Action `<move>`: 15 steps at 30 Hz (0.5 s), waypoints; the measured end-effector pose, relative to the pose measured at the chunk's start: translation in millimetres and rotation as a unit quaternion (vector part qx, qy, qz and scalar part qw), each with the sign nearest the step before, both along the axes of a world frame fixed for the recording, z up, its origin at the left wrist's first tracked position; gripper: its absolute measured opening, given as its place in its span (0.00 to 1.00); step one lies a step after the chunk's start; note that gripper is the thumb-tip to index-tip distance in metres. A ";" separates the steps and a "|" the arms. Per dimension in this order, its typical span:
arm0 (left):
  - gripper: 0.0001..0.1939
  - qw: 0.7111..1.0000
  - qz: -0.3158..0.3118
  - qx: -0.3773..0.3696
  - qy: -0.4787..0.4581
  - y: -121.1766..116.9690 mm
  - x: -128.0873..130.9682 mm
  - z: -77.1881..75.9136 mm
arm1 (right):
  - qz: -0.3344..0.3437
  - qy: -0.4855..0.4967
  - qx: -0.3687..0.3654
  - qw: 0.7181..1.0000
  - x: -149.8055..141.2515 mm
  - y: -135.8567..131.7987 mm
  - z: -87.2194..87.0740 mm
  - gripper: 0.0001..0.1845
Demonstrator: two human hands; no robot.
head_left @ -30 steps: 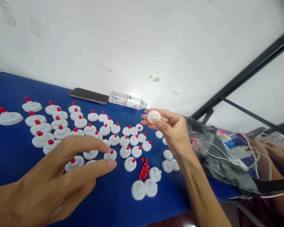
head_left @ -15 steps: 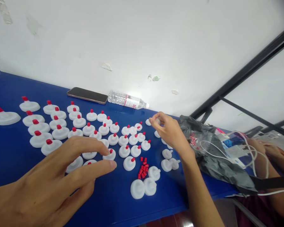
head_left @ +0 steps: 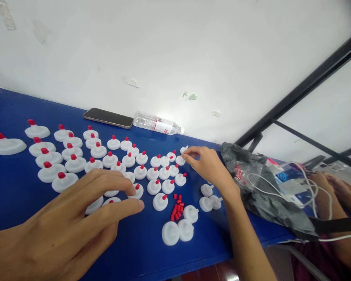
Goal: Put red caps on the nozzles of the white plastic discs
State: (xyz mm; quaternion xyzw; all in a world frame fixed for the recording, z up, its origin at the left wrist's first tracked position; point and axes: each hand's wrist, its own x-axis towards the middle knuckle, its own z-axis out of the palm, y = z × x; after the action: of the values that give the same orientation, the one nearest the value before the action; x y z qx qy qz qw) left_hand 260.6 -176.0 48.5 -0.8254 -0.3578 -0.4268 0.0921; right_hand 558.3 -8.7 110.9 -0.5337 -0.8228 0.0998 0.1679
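My right hand (head_left: 203,162) is closed in a pinch on a white spout cap (head_left: 179,160) at the back right of the group. Another white cap (head_left: 183,149) sits just behind it. My left hand (head_left: 90,210) hovers over the front left with thumb and index finger apart, holding nothing. Between those fingertips, farther down, shows a white cap with a red tip (head_left: 138,192). Rows of red-tipped white caps (head_left: 74,164) stand to the left and behind. Small red tips (head_left: 177,210) lie in a loose pile, near bare white caps (head_left: 170,233) in front.
A phone (head_left: 108,118) and a clear plastic bottle (head_left: 158,124) lie along the wall. On the right, a dark plastic bag (head_left: 269,203) holds a clear bag of red pieces and white cables. Another person's arms (head_left: 336,203) rest beyond it on the blue table (head_left: 140,249).
My right hand has moved slightly left and toward me, with a white cap now at its fingertips. The cap behind it is uncovered. My left hand has barely moved.
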 end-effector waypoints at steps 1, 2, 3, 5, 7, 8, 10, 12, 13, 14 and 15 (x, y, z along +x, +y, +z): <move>0.20 1.000 0.001 0.003 0.002 0.3 -0.9 -0.3 | -0.004 -0.001 0.000 1.000 0.4 -0.5 0.9 0.10; 0.21 1.000 0.002 0.003 0.001 0.5 -1.6 -0.6 | -0.008 -0.002 -0.001 1.000 1.0 -1.0 1.9 0.10; 0.21 1.000 0.004 0.002 0.000 0.7 -2.2 -1.1 | -0.011 -0.003 -0.003 1.000 1.9 -1.6 3.1 0.10; 0.22 1.000 0.005 -0.004 -0.002 0.7 -2.7 -1.6 | -0.025 -0.004 0.002 1.000 5.0 -2.3 5.7 0.12; 0.23 1.000 0.002 -0.005 -0.003 0.6 -2.2 -1.5 | -0.063 -0.006 0.022 0.998 10.1 -1.8 7.5 0.14; 0.22 1.000 0.000 -0.004 -0.002 0.6 -1.8 -1.1 | -0.088 -0.007 0.034 0.996 13.2 -1.0 7.6 0.14; 0.21 1.000 0.000 -0.002 -0.002 0.4 -0.6 -0.1 | -0.134 -0.012 0.047 0.990 19.4 1.1 6.1 0.11; 0.21 1.000 0.002 -0.004 -0.004 0.3 0.7 0.8 | -0.159 -0.013 0.041 0.986 23.7 3.2 3.6 0.06; 0.21 1.000 0.004 -0.007 -0.005 0.2 1.3 1.2 | -0.163 -0.009 0.035 0.986 24.6 4.1 2.8 0.06; 0.20 1.000 0.005 -0.010 -0.006 0.2 2.0 1.5 | -0.163 0.000 0.031 0.986 24.6 4.6 2.9 0.08; 0.20 1.000 0.007 -0.011 -0.006 0.2 2.7 1.9 | -0.157 0.013 0.028 0.987 23.7 4.6 4.2 0.10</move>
State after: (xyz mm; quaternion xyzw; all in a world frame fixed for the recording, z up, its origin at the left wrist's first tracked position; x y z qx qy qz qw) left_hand 263.3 -175.8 50.3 -0.8210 -0.3691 -0.4274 0.0840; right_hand 582.0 -4.1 115.1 -0.6502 -0.7288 0.0555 0.2073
